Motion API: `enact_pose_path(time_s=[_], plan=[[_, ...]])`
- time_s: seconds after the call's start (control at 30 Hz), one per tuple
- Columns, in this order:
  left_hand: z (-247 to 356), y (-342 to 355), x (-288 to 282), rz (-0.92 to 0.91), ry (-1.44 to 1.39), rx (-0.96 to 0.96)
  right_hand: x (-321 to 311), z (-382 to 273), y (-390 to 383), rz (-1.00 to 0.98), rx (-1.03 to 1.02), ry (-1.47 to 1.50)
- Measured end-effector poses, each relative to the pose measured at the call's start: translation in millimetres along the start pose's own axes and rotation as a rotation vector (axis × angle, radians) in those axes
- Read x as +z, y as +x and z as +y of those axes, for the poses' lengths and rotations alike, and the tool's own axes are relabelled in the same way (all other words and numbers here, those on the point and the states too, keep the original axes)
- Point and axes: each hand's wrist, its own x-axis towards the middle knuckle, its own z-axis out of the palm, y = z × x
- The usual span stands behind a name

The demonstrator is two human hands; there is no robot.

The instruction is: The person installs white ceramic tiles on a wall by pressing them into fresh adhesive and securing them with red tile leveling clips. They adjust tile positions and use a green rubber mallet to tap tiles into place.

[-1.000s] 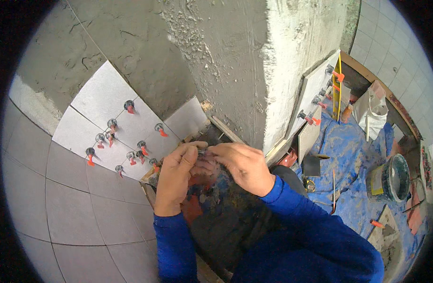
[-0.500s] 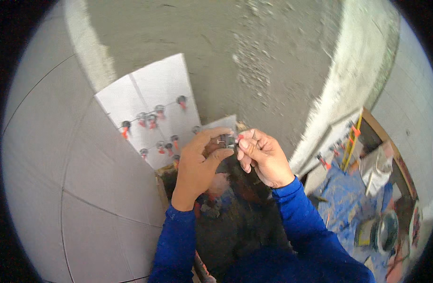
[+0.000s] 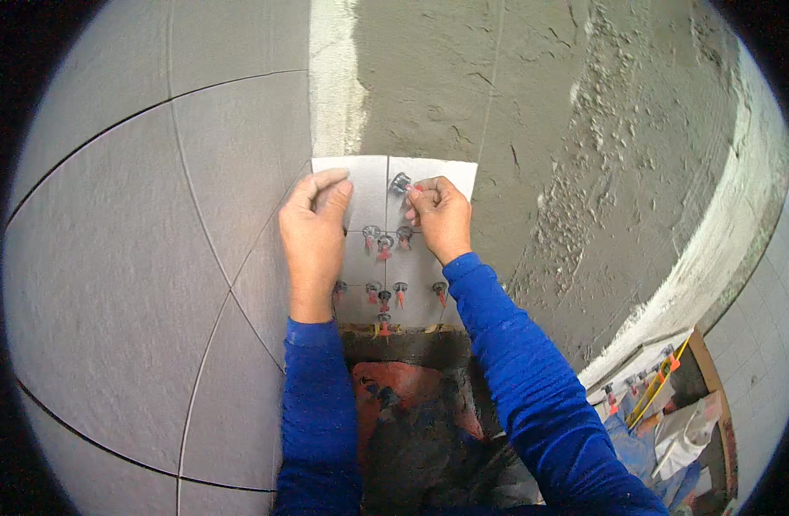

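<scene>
Black round tile-levelling clip with a red handle (image 3: 401, 183) is at the upper centre of the frame, just right of the upright joint between two white, smooth-faced tiles (image 3: 366, 196). I record it tilted, its black disc toward the upper left and its handle toward the right; I cannot tell whether the disc touches the tile face.

I find the right hand (image 3: 442, 213) closed in a pinch, thumb and forefinger on the red handle, the other fingers curled beneath. I find the left hand (image 3: 315, 206) half open at the left edge of the white tiles, fingers bent and a narrow gap between thumb and forefinger, in which I see no object; contact with the tile I cannot tell.

Below the hands, at the frame's centre, I note a group of similar black clips with red handles (image 3: 400, 292) set along the tile joints. Large grey wall tiles (image 3: 111, 241) fill the left side. Rough grey mortar (image 3: 437, 86) covers the upper centre and right, bordered by a whitish vertical strip (image 3: 333, 77). At lower right I log a long yellow strip (image 3: 661, 387) and a crumpled white bag (image 3: 688, 434).
</scene>
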Motion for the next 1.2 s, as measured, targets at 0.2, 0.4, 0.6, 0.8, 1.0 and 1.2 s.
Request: enact_pose_path(time_s=[0.2,0.4,0.6,0.8,1.0,1.2], plan=[[-30.5,-12.9,2.3,-0.073,-0.111,-0.083,17.8,16.4,7.2,0.048,-0.071,-0.131],[-41.5,-20.9,3.9,-0.065,-0.063,-0.071,29.5,15.8,-1.4,0.157,-0.181,-0.349],[-51.2,-25.5,11.7,-0.148,-0.077,-0.248,35.7,7.4,-1.7,0.112,-0.392,-0.671],[-70.5,7.6,42.3,-0.287,-0.492,-0.588,41.2,-4.6,5.1,0.053,-0.443,-0.682],[-83.4,29.9,58.6,-0.287,-0.633,-0.784,43.9,-4.7,26.9,0.055,-0.139,-0.492],[-90.1,37.9,62.8,-0.398,-0.854,-0.799,36.7,-13.0,32.2,-0.217,0.471,0.133]])
